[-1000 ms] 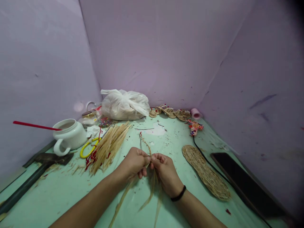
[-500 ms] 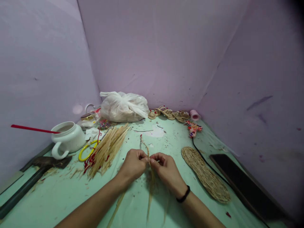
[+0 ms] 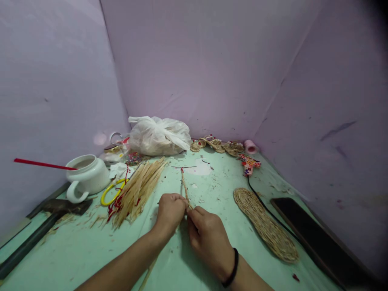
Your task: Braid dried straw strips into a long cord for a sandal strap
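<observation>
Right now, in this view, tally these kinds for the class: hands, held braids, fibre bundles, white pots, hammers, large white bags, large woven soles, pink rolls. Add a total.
Left hand, right hand: 2
Held braid: 1
Fibre bundle: 1
White pot: 1
Hammer: 1
Large white bag: 1
Large woven sole: 1
Pink roll: 1
Total: 9

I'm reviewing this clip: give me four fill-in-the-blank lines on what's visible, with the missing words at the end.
1. The black band circles the person's ____ wrist.
2. The thin strand held by the left hand and right hand has a ____ far tip.
3. The hammer lies on the ____ side of the picture.
4. The pot holding the red stick is ____.

Missing words: right; red; left; white.
</observation>
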The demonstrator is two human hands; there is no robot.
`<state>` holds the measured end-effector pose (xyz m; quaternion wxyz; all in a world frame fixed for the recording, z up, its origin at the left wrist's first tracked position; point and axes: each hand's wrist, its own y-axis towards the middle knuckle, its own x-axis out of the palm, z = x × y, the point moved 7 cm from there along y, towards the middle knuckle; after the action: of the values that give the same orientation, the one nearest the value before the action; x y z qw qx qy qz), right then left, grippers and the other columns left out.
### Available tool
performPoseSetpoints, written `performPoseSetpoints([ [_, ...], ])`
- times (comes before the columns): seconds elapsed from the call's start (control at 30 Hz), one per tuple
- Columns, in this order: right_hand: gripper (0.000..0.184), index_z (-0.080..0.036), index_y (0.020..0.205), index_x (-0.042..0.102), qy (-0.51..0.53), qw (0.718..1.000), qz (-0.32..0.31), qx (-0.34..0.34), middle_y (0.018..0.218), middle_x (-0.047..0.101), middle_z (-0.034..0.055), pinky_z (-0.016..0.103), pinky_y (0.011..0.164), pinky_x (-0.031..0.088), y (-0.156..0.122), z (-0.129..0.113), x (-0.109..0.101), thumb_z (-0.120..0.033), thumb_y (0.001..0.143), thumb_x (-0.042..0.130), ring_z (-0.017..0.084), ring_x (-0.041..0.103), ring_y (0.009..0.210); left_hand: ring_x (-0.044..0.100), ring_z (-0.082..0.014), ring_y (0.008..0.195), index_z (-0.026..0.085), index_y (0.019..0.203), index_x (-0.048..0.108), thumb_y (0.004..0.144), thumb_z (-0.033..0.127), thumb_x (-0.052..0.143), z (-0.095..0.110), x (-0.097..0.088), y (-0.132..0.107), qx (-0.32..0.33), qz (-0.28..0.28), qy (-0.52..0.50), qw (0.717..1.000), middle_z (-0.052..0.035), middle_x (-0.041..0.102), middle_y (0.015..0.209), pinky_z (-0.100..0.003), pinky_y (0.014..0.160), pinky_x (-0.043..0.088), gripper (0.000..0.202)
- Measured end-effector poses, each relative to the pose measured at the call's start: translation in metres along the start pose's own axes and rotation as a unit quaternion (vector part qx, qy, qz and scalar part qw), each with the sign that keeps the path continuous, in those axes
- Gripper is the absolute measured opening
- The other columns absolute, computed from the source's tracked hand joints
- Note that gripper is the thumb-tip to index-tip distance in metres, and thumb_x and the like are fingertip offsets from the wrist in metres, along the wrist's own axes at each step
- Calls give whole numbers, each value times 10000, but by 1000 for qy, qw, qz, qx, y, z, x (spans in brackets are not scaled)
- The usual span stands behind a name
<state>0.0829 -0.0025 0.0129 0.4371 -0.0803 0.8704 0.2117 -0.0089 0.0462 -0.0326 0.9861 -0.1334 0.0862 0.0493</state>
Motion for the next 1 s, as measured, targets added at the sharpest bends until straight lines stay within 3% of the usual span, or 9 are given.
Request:
performPoseSetpoints([
  [0.17, 180, -173, 735, 605, 19, 1000, -17, -12, 670, 594, 30, 234, 533, 309, 0, -3, -5, -102, 676, 450, 129, 498, 576, 368, -79, 427, 145, 454, 496, 567, 182, 475, 6, -6, 0, 40, 34, 65, 997, 30, 431, 405, -196, 434, 269, 121],
  [0.27, 157, -175, 670, 593, 137, 985, 60, 84, 638, 591, 27, 244, 582, 344, 4, 14, -22, -240, 739, 468, 136, 505, 608, 379, -83, 431, 151, 459, 487, 606, 215, 467, 12, -5, -2, 59, 18, 87, 994, 29, 434, 408, -199, 444, 274, 161],
  [0.37, 192, -163, 719, 559, 361, 898, 89, 237, 675, 586, 39, 256, 578, 383, 4, 40, -18, -341, 723, 488, 137, 518, 608, 393, -86, 436, 152, 481, 492, 630, 236, 458, 17, -1, -7, 72, -14, 98, 993, 28, 445, 421, -201, 452, 279, 175],
  [0.43, 207, -154, 735, 537, 508, 808, 16, 298, 653, 569, 33, 251, 533, 387, 5, 42, 1, -353, 677, 532, 124, 512, 554, 415, -91, 445, 154, 504, 494, 633, 236, 451, 19, 3, -11, 72, -41, 102, 991, 23, 474, 449, -203, 454, 287, 159],
  [0.5, 191, -145, 673, 520, 570, 757, -53, 315, 566, 526, 8, 222, 456, 341, 5, 37, 15, -331, 648, 556, 90, 452, 458, 432, -98, 456, 155, 516, 494, 629, 227, 443, 20, 7, -13, 70, -61, 117, 989, 18, 490, 465, -205, 454, 290, 144],
  [0.53, 178, -144, 624, 506, 566, 759, -67, 315, 510, 487, -12, 205, 418, 292, 5, 36, 18, -313, 642, 561, 69, 398, 413, 433, -99, 462, 154, 513, 495, 623, 219, 441, 20, 7, -14, 72, -65, 131, 987, 18, 488, 464, -205, 454, 288, 138],
  [0.67, 187, -144, 489, 458, 472, 825, -35, 309, 396, 344, -66, 198, 389, 142, 5, 47, 15, -224, 623, 561, 31, 230, 374, 382, -89, 470, 147, 482, 497, 594, 194, 446, 24, 8, -14, 91, -70, 192, 975, 25, 443, 450, -205, 445, 250, 131],
  [0.87, 152, -158, 497, 452, 432, 853, 10, 291, 413, 351, -70, 200, 421, 191, 6, 55, 9, -200, 604, 551, 49, 265, 415, 303, -75, 469, 147, 456, 443, 619, 212, 424, 31, 10, -11, 132, -136, 239, 952, 44, 328, 445, -210, 446, 197, 177],
  [1.0, 116, -157, 508, 465, 387, 873, 51, 291, 454, 409, -49, 207, 449, 241, 6, 57, 3, -200, 595, 528, 70, 325, 454, 325, -79, 506, 128, 533, 524, 624, 228, 432, 34, 14, -12, 150, -207, 238, 937, 40, 375, 492, -203, 468, 226, 163],
])
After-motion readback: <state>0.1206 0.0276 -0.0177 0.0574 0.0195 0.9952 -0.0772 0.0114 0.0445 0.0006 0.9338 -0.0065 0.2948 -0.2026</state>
